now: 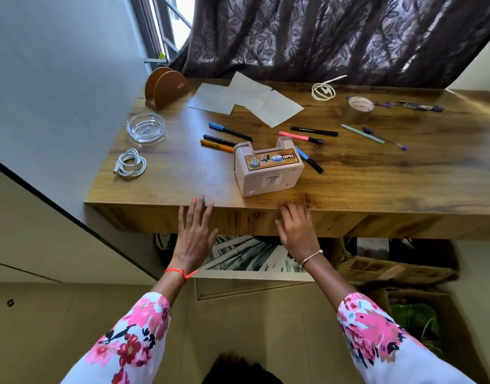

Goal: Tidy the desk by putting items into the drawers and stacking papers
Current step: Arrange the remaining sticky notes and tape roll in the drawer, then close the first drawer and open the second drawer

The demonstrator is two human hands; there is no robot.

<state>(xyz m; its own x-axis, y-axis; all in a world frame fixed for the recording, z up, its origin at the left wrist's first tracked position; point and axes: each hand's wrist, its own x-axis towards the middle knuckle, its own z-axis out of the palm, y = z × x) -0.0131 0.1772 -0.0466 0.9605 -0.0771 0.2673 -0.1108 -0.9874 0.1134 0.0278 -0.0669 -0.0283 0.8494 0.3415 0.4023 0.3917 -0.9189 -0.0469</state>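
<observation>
On the wooden desk (182, 173) lie several loose papers (246, 99) at the back and several scattered pens (229, 130) around a pink plastic pen holder (267, 167) tipped on its side. Two coiled white cables (130, 163) (322, 91) and a roll of clear tape (358, 108) also lie on the top. My left hand (195, 231) reaches to the desk's front edge with straight fingers, holding nothing. My right hand (296, 227) is at the same edge, its fingers bent over it, nothing visibly held.
A brown paper holder (164, 88) and a glass ashtray (146, 127) stand at the back left. More pens (410, 106) lie at the far right. A curtain (335, 37) hangs behind the desk. Beneath the desk are cardboard boxes (390, 270) and a striped item (246, 256).
</observation>
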